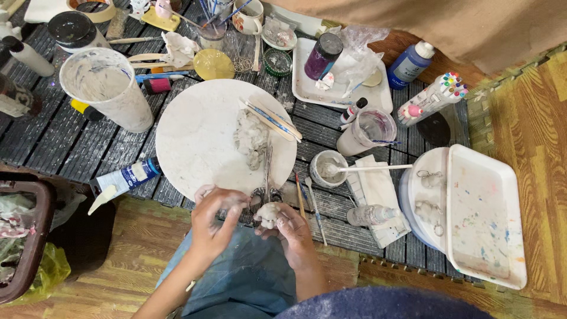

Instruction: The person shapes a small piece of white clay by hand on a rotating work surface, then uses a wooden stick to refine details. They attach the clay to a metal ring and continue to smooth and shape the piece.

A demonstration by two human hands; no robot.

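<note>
A small, lumpy piece of white clay (269,215) sits in your right hand (290,227), fingers curled under and pinching it, just off the near edge of the round white board (201,142). Your left hand (214,220) closes in beside it, fingertips pressed to the lump. On the board lie a rough grey-white clay heap (251,139), flat wooden sticks (273,120) and metal scissors (267,183). A chalky, smeared plastic cup (106,88) stands further left on the dark slatted table (53,142).

right hand (292,227) pinching clay lump (269,214), round board (201,136)
</note>
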